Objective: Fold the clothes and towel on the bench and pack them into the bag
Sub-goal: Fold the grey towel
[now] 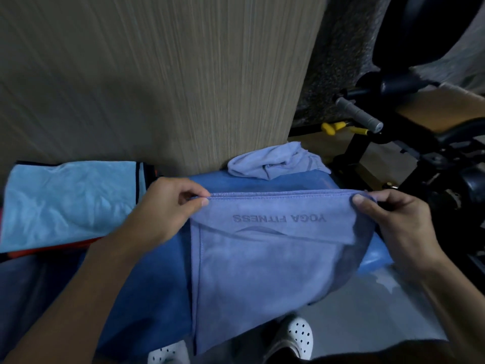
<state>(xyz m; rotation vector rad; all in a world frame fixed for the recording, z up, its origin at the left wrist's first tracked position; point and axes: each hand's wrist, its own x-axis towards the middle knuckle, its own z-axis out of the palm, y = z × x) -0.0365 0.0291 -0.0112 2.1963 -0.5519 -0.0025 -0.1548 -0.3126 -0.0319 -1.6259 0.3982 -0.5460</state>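
A purple-blue towel (267, 261) printed "YOGA FITNESS" hangs doubled over in front of the blue bench (147, 285). My left hand (170, 206) pinches its top left corner. My right hand (391, 219) pinches the top right corner, so the upper edge is stretched level between them. A crumpled pale lilac garment (275, 161) lies at the bench's far end, against the wall. A light blue cloth (68, 200) lies flat at the left, over something dark with orange and black edges that may be the bag; I cannot tell.
A wood-grain wall panel (157, 74) rises right behind the bench. Black gym equipment with a grey handle (359, 114) and yellow clips (333, 127) stands at the right. My white perforated shoes (296, 334) stand on the grey floor below.
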